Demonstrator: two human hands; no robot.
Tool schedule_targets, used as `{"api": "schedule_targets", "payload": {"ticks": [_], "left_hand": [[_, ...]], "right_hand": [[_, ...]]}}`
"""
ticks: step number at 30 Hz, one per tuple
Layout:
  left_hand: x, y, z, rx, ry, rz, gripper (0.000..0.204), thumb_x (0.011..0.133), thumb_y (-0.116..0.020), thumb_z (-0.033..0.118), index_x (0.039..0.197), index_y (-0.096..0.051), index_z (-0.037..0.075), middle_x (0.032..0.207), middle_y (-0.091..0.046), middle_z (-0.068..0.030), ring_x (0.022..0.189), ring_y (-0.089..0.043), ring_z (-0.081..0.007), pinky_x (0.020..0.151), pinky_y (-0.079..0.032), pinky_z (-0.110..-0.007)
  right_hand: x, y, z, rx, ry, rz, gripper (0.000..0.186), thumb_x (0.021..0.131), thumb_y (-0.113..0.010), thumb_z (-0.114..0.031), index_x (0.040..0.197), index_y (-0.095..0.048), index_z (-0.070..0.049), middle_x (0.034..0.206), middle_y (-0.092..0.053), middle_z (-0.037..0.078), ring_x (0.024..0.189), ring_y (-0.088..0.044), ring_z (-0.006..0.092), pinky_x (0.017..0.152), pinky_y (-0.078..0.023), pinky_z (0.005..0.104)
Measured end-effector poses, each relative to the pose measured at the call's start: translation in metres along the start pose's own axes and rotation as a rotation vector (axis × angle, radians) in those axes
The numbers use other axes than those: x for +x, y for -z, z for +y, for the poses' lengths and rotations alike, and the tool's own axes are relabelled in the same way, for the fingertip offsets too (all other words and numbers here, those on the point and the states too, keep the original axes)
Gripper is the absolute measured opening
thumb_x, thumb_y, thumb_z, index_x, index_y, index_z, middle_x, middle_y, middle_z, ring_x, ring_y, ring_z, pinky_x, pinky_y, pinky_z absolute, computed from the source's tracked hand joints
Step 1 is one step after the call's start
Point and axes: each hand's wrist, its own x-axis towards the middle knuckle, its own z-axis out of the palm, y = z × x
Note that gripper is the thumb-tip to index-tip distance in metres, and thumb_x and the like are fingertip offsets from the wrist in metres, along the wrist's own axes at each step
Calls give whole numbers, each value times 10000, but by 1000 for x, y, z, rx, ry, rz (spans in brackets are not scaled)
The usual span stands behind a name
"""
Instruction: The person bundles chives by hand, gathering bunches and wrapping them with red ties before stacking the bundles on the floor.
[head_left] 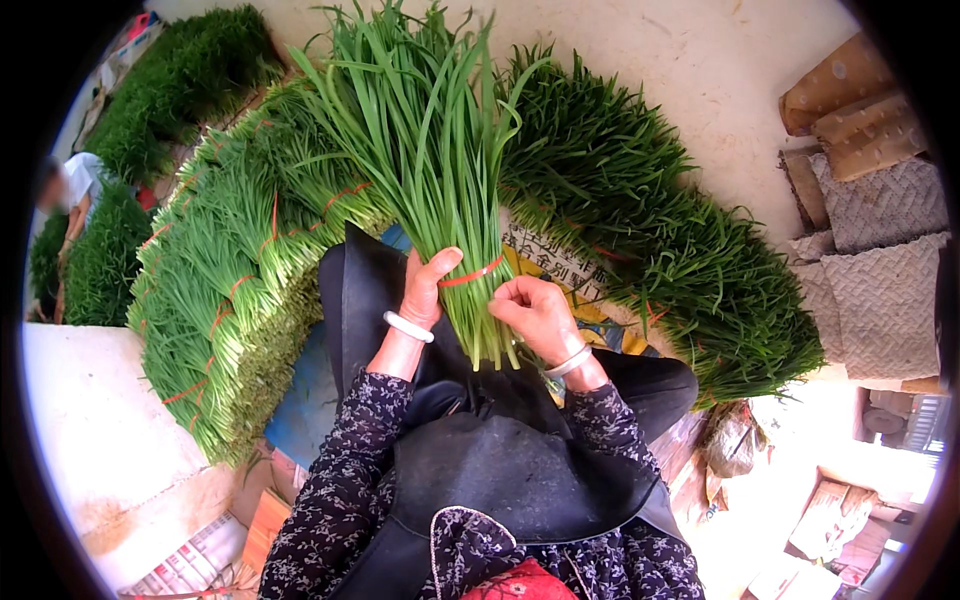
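A thick bunch of garlic chives (pixel 420 180) stands upright before me, its green leaves fanning away and its pale cut ends toward my lap. A red band (pixel 472 272) rings the bunch low down. My left hand (pixel 428 285) is closed round the left side of the stalks, its thumb beside the band. At the right side, just below the band, my right hand (pixel 540 312) has its fingers curled into a pinch against the stalks. Whatever those fingertips hold is too small to make out. A black apron (pixel 520 470) covers my lap beneath the bunch.
Banded chive bunches (pixel 235 290) are stacked in a curve on the left. More dark green chives (pixel 690 270) lie along the right. Folded mats (pixel 885 290) and brown cloths (pixel 850 90) lie at far right. Another person (pixel 85 185) is at far left among chives.
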Motion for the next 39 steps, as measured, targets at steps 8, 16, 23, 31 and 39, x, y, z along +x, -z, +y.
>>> {"api": "schedule_targets", "payload": {"ticks": [8,16,23,31,39], "left_hand": [[0,0,-8,-60,66,29,569,779,-713,292,1239,-552,-1,1122,-644,-99,983,-639,-200,880,-526,-344],[-6,0,-29,-315,216,74,585,858,-685,387,1271,-532,1,1159,-631,-103,1015,-629,-205,909,-521,-355],[-1,-11,-27,-36,156,86,524,874,-639,334,1242,-548,-27,1122,-648,-125,974,-642,-212,878,-524,-354],[16,22,-36,-183,257,118,598,864,-591,426,1209,-567,-62,1072,-671,-198,901,-679,-283,852,-561,-388],[28,39,25,-407,267,180,808,807,-586,643,1264,-563,-23,1121,-664,-211,964,-670,-311,870,-556,-417]], "right_hand": [[-20,-5,-8,-300,282,181,102,801,-660,-64,848,-576,-29,728,-598,73,615,-593,189,559,-478,313],[-13,-28,-6,-849,789,442,187,747,-660,-49,819,-492,-82,691,-519,77,541,-588,253,472,-478,375],[1,-16,-5,-938,772,265,170,774,-640,-46,840,-487,-79,645,-544,91,526,-597,294,453,-472,413],[-83,10,5,-572,676,-36,223,766,-669,-14,899,-495,-59,705,-573,104,565,-609,320,487,-469,415],[-130,100,138,-1491,-195,-353,128,856,-548,-137,951,-591,-62,772,-710,128,680,-707,298,579,-557,422]]}}
